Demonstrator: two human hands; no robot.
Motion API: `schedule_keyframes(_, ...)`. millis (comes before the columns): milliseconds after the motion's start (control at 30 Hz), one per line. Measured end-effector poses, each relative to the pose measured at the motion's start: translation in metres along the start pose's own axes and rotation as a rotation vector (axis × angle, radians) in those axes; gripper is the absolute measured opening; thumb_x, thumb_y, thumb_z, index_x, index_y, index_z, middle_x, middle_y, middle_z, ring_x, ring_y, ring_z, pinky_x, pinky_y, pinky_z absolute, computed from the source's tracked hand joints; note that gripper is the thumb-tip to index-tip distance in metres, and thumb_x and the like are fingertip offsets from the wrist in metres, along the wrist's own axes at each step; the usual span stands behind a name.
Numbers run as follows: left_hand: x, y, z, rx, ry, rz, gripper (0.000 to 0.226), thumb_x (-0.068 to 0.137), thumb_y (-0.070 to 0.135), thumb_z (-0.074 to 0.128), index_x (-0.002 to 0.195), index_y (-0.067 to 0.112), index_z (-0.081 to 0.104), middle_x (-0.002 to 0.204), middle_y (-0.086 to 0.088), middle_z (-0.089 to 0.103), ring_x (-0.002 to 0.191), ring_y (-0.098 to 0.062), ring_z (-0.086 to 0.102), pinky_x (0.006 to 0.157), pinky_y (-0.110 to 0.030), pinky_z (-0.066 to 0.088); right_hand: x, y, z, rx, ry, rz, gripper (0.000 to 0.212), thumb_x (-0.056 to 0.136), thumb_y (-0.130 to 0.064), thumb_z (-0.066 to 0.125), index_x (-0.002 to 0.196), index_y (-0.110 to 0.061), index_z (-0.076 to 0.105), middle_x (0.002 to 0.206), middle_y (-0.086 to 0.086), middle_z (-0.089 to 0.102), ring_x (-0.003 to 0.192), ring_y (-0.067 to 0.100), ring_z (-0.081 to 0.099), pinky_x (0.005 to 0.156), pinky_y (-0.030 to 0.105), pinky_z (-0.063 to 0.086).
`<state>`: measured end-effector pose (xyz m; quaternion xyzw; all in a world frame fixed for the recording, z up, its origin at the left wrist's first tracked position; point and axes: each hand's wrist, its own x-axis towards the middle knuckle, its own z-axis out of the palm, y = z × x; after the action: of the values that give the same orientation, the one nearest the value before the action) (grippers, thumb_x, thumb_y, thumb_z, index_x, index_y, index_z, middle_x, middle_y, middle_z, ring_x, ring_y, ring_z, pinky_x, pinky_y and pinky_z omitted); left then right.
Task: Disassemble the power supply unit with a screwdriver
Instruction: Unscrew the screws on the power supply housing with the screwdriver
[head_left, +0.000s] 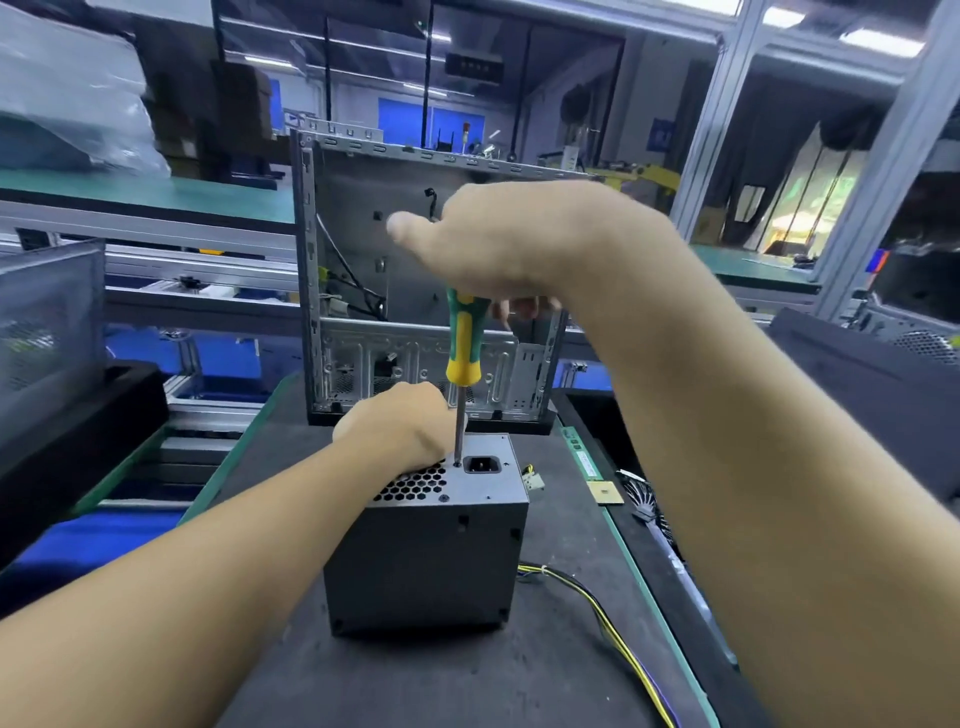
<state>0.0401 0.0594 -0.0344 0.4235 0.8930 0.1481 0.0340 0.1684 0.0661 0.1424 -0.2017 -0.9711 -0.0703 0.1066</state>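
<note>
Screwdriver set upright on a PSU's top face

The PSU (426, 566) stands on end mid-worktop (467, 686), grey vented face up. The right hand (509, 244) has its grip wrapped round the top of the green-and-yellow screwdriver (464, 343), thumb out. The tip sits at a hole just beside the socket (482, 464). The left hand (400, 426) rests on the PSU's far left top edge, touching the shaft; whether its grip pinches anything cannot be told. An open case (358, 358) stands at the far edge, and cables (613, 618) trail toward the near right corner.
</note>
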Motion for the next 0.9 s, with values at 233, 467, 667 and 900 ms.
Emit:
schedule_keyframes(233, -0.002, 0.000, -0.003, -0.001, -0.020, -0.002, 0.029, 0.091, 0.034, 0.033, 0.081, 0.014, 0.052, 0.083, -0.006, 0.061, 0.078, -0.030, 0.060, 0.074, -0.038, 0.048, 0.005, 0.010, 0.000, 0.113, -0.047, -0.024, 0.019, 0.100, -0.028, 0.040, 0.100, -0.011, 0.048, 0.082, 0.005, 0.067, 0.064, 0.026, 0.070, 0.049, 0.028, 0.040)
schedule_keyframes(467, -0.003, 0.000, -0.002, -0.037, -0.013, -0.009, 0.034, 0.091, 0.040, 0.036, 0.082, 0.015, 0.056, 0.083, -0.004, 0.062, 0.079, -0.031, 0.061, 0.076, -0.040, 0.049, 0.002, 0.010, 0.007, 0.081, -0.010, 0.015, 0.040, 0.101, -0.048, 0.035, 0.098, -0.011, 0.051, 0.077, 0.002, 0.061, 0.065, 0.019, 0.064, 0.054, 0.030, 0.036)
schedule_keyframes(667, 0.000, 0.000, -0.001, -0.009, -0.030, 0.001, 0.026, 0.089, 0.035, 0.033, 0.077, 0.017, 0.050, 0.085, -0.005, 0.060, 0.079, -0.031, 0.058, 0.075, -0.039, 0.045, 0.009, 0.012, 0.014, 0.177, 0.069, -0.084, 0.021, 0.101, -0.030, 0.039, 0.105, -0.015, 0.054, 0.101, 0.003, 0.063, 0.075, 0.018, 0.054, 0.063, 0.032, 0.039)
schedule_keyframes(900, -0.001, 0.000, -0.001, -0.027, -0.003, -0.014, 0.032, 0.090, 0.039, 0.037, 0.083, 0.016, 0.057, 0.082, -0.003, 0.063, 0.078, -0.029, 0.062, 0.074, -0.038, 0.050, 0.003, 0.012, 0.001, 0.132, -0.035, -0.043, 0.042, 0.101, -0.039, 0.033, 0.087, -0.007, 0.057, 0.072, 0.006, 0.065, 0.043, 0.016, 0.062, 0.039, 0.020, 0.037)
